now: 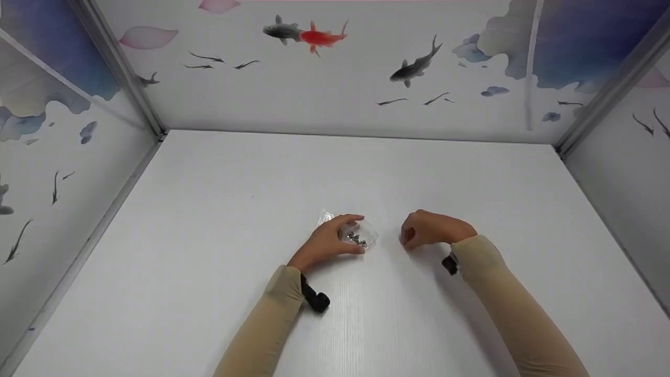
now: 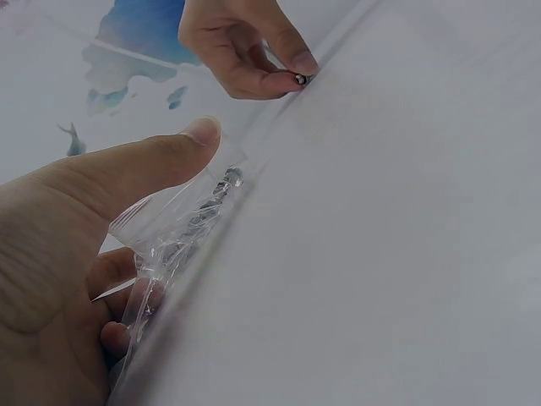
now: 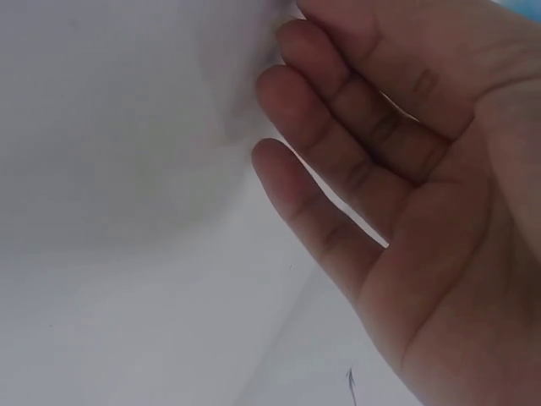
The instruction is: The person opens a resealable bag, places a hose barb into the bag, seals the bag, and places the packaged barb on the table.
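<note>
My left hand [image 1: 327, 241] curves its thumb and fingers round a clear plastic bag [image 1: 368, 233] lying on the white table. Small shiny metal parts [image 1: 357, 239] are gathered inside the bag; in the left wrist view they form a dark row along its lower side [image 2: 203, 216]. To the right of the bag, my right hand [image 1: 432, 229] is held low over the table. Between its thumb and index fingertip it pinches a small metal piece [image 2: 301, 79], round-ended and too small to name. In the right wrist view the fingers [image 3: 296, 106] hide this piece.
The white table [image 1: 220, 183] is enclosed at the back and sides by panels [image 1: 335, 94] printed with fish and petals. Grey metal posts [image 1: 128, 68] stand at the back corners. Black camera straps [image 1: 315, 301] are on both wrists.
</note>
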